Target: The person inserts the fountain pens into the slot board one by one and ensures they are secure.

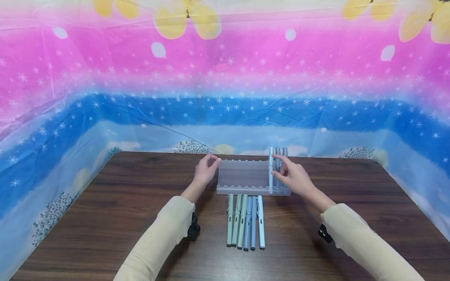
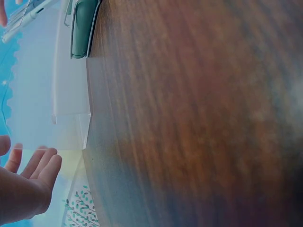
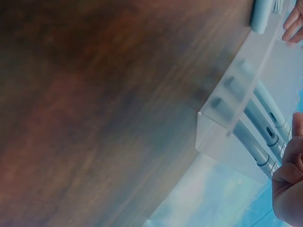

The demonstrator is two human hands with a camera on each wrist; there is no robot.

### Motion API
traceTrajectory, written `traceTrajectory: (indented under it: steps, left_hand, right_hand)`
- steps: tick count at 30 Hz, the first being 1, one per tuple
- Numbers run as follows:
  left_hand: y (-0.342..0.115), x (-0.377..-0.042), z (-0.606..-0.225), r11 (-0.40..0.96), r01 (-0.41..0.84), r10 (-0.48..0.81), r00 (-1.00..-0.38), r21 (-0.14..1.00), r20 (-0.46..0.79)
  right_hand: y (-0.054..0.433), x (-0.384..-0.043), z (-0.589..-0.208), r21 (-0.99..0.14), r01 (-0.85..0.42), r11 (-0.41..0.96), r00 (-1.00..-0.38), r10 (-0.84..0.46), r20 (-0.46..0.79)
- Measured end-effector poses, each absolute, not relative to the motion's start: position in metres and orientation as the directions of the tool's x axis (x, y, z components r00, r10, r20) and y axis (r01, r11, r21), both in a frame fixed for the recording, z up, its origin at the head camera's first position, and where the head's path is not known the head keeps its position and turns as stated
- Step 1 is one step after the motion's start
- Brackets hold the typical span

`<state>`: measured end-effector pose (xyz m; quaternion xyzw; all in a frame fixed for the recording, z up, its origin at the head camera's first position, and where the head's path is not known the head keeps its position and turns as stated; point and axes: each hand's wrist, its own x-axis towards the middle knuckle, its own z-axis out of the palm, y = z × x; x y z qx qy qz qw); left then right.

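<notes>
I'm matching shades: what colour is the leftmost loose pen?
The pen is greyish green, clearest in the head view.

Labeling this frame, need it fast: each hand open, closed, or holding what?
Left hand: at the clear rack, upper left corner; gripping or not, can't tell.
Right hand: open, at the pale pen standing in the rack.

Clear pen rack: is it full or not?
Not full: three standing pens occupy the right end of the rack; notches to their left hold none. Six more pens lie in front.
</notes>
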<state>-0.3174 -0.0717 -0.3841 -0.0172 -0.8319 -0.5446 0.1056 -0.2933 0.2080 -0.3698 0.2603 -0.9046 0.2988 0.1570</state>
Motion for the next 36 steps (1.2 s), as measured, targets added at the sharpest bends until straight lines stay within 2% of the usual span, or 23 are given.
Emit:
traceTrajectory:
  steps: [19, 36]
  left_hand:
    - [-0.073, -0.318, -0.385, 0.402, 0.147, -0.08, -0.978, 0.904, 0.195]
    - [-0.073, -0.317, -0.386, 0.381, 0.138, -0.07, -0.982, 0.914, 0.177]
  right_hand:
    - [0.214, -0.273, -0.388, -0.465, -0.563, 0.683, -0.825, -0.43, 0.367]
    - [0.214, -0.263, -0.394, -0.552, -0.481, 0.681, -0.873, -0.427, 0.235]
